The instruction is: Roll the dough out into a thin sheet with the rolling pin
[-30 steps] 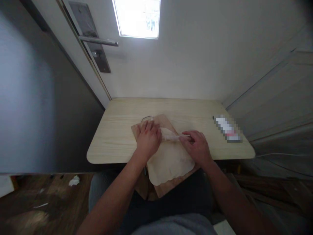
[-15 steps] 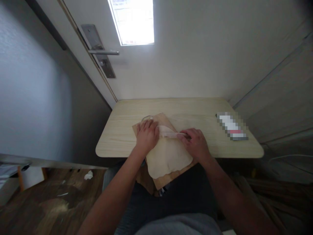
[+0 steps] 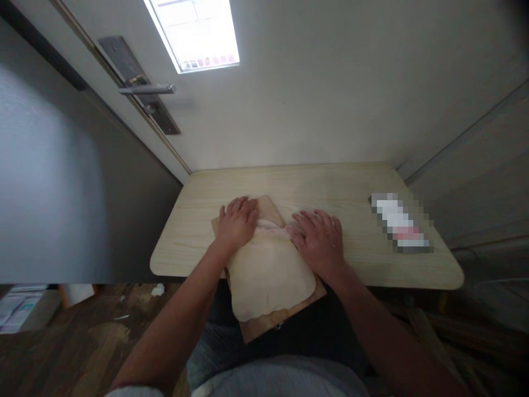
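Observation:
A pale, flat sheet that looks like rolled-out dough (image 3: 270,275) lies over a brown wooden board (image 3: 268,208). The board's near corner hangs past the table's front edge. Across the sheet's far part runs a pale rolled ridge (image 3: 270,226); whether a rod is inside it cannot be made out. My left hand (image 3: 238,220) rests palm down on the left end of the ridge, fingers stretched forward. Over the right end, my right hand (image 3: 320,240) has its fingers spread, thumb side touching the ridge. My palms hide both ends of the ridge.
The light wood table (image 3: 351,187) stands against a white door with a metal handle (image 3: 149,89). On the table's right lies a blurred-out flat object (image 3: 399,223). Scraps and papers (image 3: 25,309) lie on the floor at lower left.
My right hand has opened from its grip on a thin brown end and now lies with fingers spread. The sheet shows flatter and nearer me. The camera view has shifted.

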The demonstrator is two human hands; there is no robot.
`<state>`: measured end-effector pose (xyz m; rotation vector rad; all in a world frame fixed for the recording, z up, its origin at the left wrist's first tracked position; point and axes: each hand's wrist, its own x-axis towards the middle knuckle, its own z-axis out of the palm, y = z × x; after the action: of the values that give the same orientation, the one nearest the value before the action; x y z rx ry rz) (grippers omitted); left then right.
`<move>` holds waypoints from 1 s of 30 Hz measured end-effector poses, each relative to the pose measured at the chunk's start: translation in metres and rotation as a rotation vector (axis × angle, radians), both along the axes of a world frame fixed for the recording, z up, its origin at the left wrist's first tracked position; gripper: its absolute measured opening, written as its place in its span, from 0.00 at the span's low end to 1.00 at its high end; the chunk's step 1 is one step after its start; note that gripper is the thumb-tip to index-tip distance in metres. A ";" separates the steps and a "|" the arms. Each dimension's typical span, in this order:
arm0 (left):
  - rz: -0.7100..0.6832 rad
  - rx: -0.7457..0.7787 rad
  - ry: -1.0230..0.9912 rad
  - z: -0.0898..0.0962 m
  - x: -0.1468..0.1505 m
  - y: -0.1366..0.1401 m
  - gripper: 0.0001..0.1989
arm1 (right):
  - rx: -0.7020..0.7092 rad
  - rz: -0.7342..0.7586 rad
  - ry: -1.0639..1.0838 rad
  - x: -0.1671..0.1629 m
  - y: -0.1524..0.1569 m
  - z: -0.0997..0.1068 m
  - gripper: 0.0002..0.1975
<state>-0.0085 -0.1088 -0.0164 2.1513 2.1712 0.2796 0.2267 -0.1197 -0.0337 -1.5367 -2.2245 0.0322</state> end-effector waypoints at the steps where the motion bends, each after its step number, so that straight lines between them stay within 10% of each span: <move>1: 0.002 -0.005 -0.002 0.000 0.000 0.004 0.23 | -0.001 0.002 -0.007 0.000 0.003 0.001 0.22; 15: -0.017 -0.047 0.017 0.003 -0.002 0.043 0.24 | -0.014 -0.067 -0.041 -0.008 0.039 -0.001 0.21; 30: -0.104 0.120 -0.100 -0.001 -0.009 -0.039 0.22 | 0.012 0.105 0.001 0.009 -0.038 -0.009 0.18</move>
<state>-0.0179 -0.1475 -0.0170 2.2504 2.0297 0.5110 0.2356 -0.1581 -0.0423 -1.4123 -2.2978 0.0506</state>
